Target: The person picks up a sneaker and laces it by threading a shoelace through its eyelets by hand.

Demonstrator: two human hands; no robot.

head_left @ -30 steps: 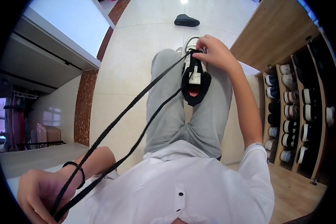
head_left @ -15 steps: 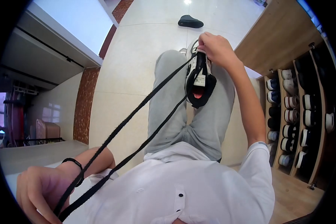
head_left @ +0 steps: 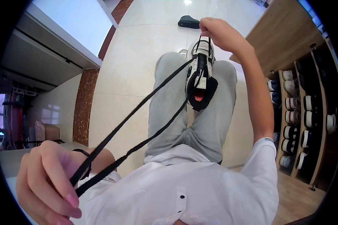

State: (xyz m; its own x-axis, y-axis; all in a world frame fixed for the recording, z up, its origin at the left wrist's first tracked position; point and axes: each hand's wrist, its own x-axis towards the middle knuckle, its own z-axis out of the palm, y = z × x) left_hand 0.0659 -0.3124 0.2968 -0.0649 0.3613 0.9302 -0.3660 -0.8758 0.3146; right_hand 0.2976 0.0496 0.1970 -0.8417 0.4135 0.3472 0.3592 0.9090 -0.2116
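A black and white sneaker (head_left: 201,67) rests between my knees, its toe pointing away and its dark opening with a white tongue label toward me. Above the toe, my right hand (head_left: 219,33) is closed on a loop of black lace that rises from the front of the shoe. Two long strands of black lace (head_left: 139,107) stretch from the shoe down to the lower left. Their far ends go into my left hand (head_left: 49,182), whose curled fingers hold them near a black wristband.
A dark shoe (head_left: 188,22) lies on the tiled floor beyond my knees. At the right stands an open wooden shoe cabinet (head_left: 293,123) with rows of shoes and its door (head_left: 281,33) swung out. White cabinet panels (head_left: 45,48) are at the upper left.
My right hand has moved up and away from the shoe, drawing out a loop of lace. My left hand has shifted slightly up and right, and its fingers show more.
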